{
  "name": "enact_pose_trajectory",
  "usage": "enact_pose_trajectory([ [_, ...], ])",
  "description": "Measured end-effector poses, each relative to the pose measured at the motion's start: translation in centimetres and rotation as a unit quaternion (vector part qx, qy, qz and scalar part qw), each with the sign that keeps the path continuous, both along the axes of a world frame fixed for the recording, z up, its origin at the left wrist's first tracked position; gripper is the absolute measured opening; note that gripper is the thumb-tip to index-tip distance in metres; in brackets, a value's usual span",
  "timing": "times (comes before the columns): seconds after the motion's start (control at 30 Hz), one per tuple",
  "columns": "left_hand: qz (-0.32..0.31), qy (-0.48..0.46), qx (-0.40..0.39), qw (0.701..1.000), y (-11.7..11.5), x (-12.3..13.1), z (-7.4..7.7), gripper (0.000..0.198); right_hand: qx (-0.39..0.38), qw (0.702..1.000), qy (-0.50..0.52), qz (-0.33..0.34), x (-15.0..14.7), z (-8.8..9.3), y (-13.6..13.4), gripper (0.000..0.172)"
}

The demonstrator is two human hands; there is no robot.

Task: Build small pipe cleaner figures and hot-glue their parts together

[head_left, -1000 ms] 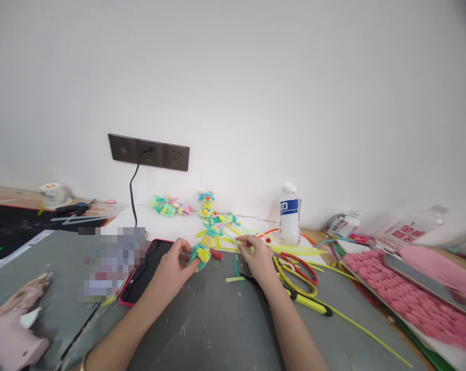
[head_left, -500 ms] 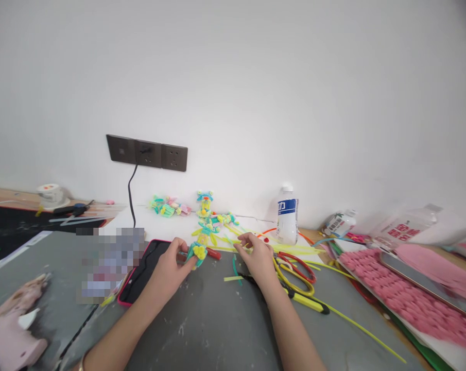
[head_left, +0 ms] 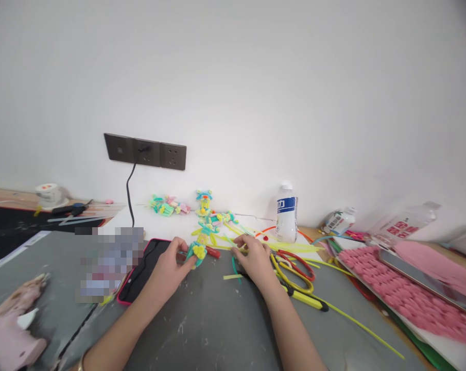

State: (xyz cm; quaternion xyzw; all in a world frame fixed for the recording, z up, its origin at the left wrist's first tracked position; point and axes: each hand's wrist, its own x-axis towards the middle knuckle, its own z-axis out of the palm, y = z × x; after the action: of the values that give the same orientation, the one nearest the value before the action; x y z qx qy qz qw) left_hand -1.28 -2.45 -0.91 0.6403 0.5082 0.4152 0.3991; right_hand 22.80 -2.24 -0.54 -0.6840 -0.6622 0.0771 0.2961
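My left hand [head_left: 175,262] pinches a small teal-and-yellow flower-shaped craft piece [head_left: 197,251], which looks made of pipe cleaners, above the grey mat [head_left: 202,314]. To its right, my right hand [head_left: 254,257] has thumb and forefinger brought together; a thin pale strip shows by the fingertips, but what they hold is not clear. Below that hand lie a short teal strip [head_left: 234,265] and a pale yellow-green piece [head_left: 233,277]. Red-handled pliers [head_left: 213,252] lie just behind the craft piece. More colourful fuzzy figures [head_left: 205,203] stand at the wall.
Scissors with yellow and red handles [head_left: 294,270] and a yellow utility knife [head_left: 306,299] lie beside my right forearm. A phone [head_left: 145,273] is left of my left hand. A bottle [head_left: 287,216] stands behind. A pink glue gun [head_left: 14,330] lies at left, a pink woven piece [head_left: 402,293] at right.
My right hand has shifted slightly left and down, its fingers curling closer together. My left hand keeps its hold on the craft piece, and the view has tilted a little.
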Motion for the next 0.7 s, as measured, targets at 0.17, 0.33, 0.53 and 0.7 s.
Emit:
enact_pose_trajectory([
  [0.17,-0.004,0.004,-0.005,1.0,-0.1,0.0,0.1,0.026,-0.036,0.997,-0.073,0.006,-0.4,1.7,-1.2,0.03],
  [0.33,0.001,0.008,-0.014,1.0,-0.3,0.1,0.2,0.027,-0.073,0.996,-0.017,0.054,-1.3,1.4,-1.8,0.016],
  [0.53,-0.004,0.003,-0.032,0.999,-0.4,0.3,0.6,0.028,-0.057,0.989,0.089,0.108,-1.6,1.0,-1.3,0.009],
  [0.7,-0.033,0.011,-0.045,0.998,-0.8,0.5,1.2,0.029,-0.025,0.936,0.325,0.134,-1.7,1.9,-0.8,0.021],
])
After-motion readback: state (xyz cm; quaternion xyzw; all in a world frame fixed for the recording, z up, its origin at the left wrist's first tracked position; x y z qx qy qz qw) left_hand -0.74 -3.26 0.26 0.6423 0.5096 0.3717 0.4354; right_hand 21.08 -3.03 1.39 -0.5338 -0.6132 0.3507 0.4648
